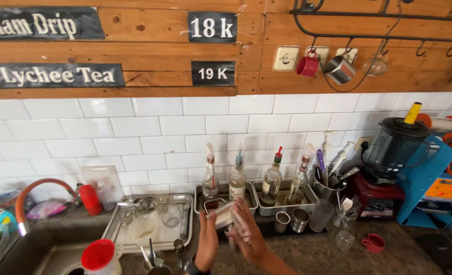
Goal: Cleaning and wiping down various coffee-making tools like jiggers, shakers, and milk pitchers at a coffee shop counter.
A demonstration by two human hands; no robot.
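Held thing: a small, shiny, silver-coloured metal vessel (222, 215), tilted and blurred by motion, sits between both hands low in the middle of the view, above the dark speckled stone counter (307, 254).
Left hand: the left hand (207, 239) rises from 6 o'clock, fingers curled and clamped on the vessel's left side.
Right hand: the right hand (246, 231) is at the vessel's 3 o'clock, touching it; blur hides whether the fingers are spread or closed.
Step in hand: judging by the two-handed grip and tilt, the vessel is being turned or rubbed; the next move calls for a steady hold, since the metal looks smooth and slippery.
At 12 o'clock: four clear glass syrup bottles (272, 181) with pour spouts stand in steel trays (284, 206) against the white tiled wall (149, 127).
At 9 o'clock: a flat steel tray (115, 224) holds clear glass cups, beside a sink (43, 254) with an orange-sleeved tap (32, 191).
At 3 o'clock: two steel cups (292, 220), a small red mug (373, 243) and a dark blender jug on a red base (391, 153).
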